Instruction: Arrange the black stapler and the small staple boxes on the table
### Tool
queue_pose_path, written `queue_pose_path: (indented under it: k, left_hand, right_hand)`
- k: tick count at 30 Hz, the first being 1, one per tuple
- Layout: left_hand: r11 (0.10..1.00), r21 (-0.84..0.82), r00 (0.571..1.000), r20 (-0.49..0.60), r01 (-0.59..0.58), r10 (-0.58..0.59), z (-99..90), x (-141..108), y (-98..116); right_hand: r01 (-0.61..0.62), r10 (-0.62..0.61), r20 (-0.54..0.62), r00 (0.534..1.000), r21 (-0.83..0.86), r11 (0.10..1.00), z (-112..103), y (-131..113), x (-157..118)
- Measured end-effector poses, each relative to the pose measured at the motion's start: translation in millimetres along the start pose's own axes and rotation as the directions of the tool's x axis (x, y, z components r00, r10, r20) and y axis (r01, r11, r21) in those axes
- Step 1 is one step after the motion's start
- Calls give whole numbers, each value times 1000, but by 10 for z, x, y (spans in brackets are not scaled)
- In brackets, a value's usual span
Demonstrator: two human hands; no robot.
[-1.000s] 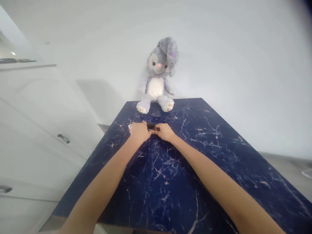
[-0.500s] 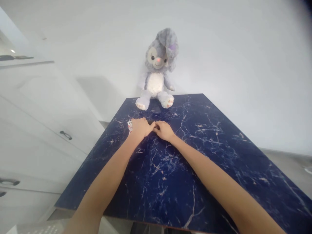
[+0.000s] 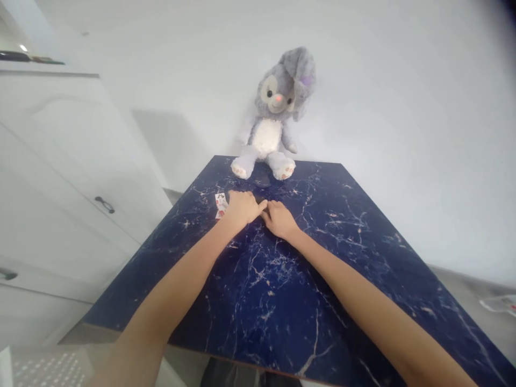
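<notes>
My left hand (image 3: 242, 207) and my right hand (image 3: 280, 217) rest knuckles-up on the dark blue marble table (image 3: 282, 290), fingertips touching each other near the far middle. Both hands have curled fingers, and whatever lies under them is hidden. Small white picture cards (image 3: 220, 202) stick out at the left edge of my left hand, on the tabletop. A grey plush bunny (image 3: 276, 115) sits upright at the table's far edge, leaning on the white wall, just beyond my hands.
White cabinets with dark handles (image 3: 104, 204) stand along the left side of the table. The floor shows at the right, with a paper-like item (image 3: 500, 303) lying on it. The table's near edge runs across the bottom.
A small black object seen between my hands a second ago is now covered by them. My hands have closed together; the view has shifted slightly, so the bunny appears further right.
</notes>
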State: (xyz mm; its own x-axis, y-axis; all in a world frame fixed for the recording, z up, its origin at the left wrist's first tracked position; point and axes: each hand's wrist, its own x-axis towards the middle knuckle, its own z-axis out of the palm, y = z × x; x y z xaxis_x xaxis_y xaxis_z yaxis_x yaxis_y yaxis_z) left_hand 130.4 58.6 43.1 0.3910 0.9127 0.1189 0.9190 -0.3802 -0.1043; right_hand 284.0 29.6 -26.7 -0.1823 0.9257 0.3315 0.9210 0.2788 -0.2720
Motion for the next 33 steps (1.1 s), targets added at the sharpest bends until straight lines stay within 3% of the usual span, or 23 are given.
queue_pose_path:
  k: [3, 6, 10, 13, 20, 26, 29, 33]
  left_hand:
    - [999, -13, 999, 33, -36, 37, -24, -20, -28]
    - [998, -9, 997, 42, -65, 65, -22, -44, -45]
    - [999, 16, 999, 13, -37, 37, 19, -38, -24]
    - [999, 33, 1000, 25, -4, 4, 34, 11, -25]
    - [996, 57, 996, 50, -70, 67, 16, 34, -98]
    - [995, 80, 999, -4, -51, 52, 43, 21, -20]
    - [995, 93, 999, -22, -44, 46, 74, 27, 19]
    - [994, 105, 999, -49, -16, 22, 127, 18, 17]
  right_hand:
    - [40, -37, 67, 997, -47, 998, -58, 54, 63]
    - [183, -167, 166, 972, -82, 980, -98, 101, 158]
    - [274, -255, 217, 942, -62, 960, -96, 143, 240]
    - [263, -249, 221, 943, -34, 964, -69, 165, 258]
    - [255, -252, 181, 951, 8, 967, -78, 220, 171]
    - [165, -164, 48, 985, -7, 986, -111, 248, 0]
    - [96, -91, -44, 995, 123, 988, -88, 198, -21]
    - [42, -29, -47, 998, 304, 952, -38, 117, -33]
